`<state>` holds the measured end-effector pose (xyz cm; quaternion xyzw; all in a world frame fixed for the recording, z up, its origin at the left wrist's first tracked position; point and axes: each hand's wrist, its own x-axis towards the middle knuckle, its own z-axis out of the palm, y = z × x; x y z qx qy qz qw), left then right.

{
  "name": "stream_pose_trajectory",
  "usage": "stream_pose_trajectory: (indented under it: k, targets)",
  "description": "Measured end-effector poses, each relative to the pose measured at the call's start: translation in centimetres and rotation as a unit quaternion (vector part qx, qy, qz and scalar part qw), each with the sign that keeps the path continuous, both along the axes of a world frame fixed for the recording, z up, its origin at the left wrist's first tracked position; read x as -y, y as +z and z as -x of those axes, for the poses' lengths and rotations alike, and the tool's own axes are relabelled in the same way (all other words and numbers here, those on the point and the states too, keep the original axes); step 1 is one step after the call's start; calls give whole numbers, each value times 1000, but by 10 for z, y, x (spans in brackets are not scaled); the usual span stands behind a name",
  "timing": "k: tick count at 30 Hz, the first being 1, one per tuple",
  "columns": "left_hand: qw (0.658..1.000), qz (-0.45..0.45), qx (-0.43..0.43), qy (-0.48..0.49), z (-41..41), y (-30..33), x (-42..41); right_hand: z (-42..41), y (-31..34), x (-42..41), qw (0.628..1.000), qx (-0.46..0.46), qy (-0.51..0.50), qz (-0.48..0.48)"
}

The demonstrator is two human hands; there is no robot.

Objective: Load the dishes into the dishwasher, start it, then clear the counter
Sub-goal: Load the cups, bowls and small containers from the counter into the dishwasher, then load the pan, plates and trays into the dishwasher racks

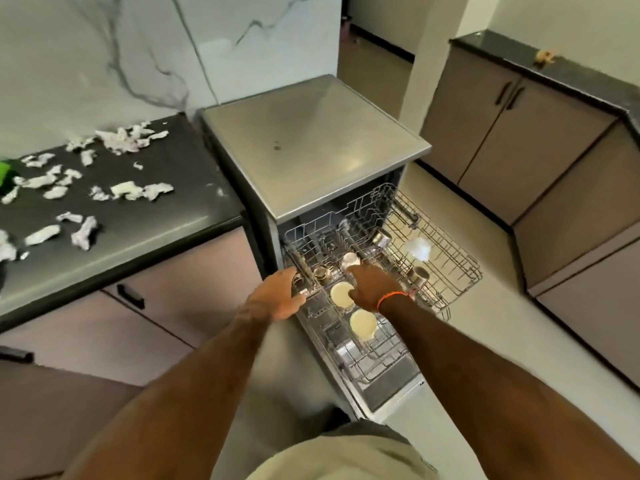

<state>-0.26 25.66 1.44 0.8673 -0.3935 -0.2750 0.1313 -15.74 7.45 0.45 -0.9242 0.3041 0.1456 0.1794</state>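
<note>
Loading looks well under way but not finished: the dishwasher [311,147] stands open with its upper rack [450,271] pulled out, and the rack already carries two pale bowls [341,294], a few steel cups [419,275] and a clear glass piece [419,247] towards its 2 o'clock corner. The rack is not yet pushed back, the door is not closed and nothing suggests the machine has been started, so those steps remain, in my judgement. Clearing has not begun either: the dark worktop [138,237] at 9 to 10 o'clock from the dishwasher is strewn with crumpled white paper scraps [128,190], with a green object [8,174] at its far left edge. The left hand [277,296] rests on the rack's near left rim, its fingers loosely bent against the wire; whether they actually grip it I cannot tell. The right hand [372,284], with an orange band at the wrist, reaches into the middle of the rack, its fingers stretched towards a small steel cup [349,259] that lies just beyond the fingertips at 11 o'clock; contact is unclear. The nearer pale bowl sits just beside that hand at 8 o'clock, partly hidden beneath it, and the second bowl [362,324] lies near the wrist at 6 o'clock.
</note>
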Motion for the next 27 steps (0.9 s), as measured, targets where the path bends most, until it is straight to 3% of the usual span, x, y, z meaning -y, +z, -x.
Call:
stream_pose_trajectory:
  k: [13, 27]
  targets:
    - [998, -29, -14, 47, 78, -15, -84, 51, -5, -45, 999, 3, 52, 4]
    - [984, -22, -18, 179, 220, -14, 10, 156, -4, 73, 982, -3, 186, 38]
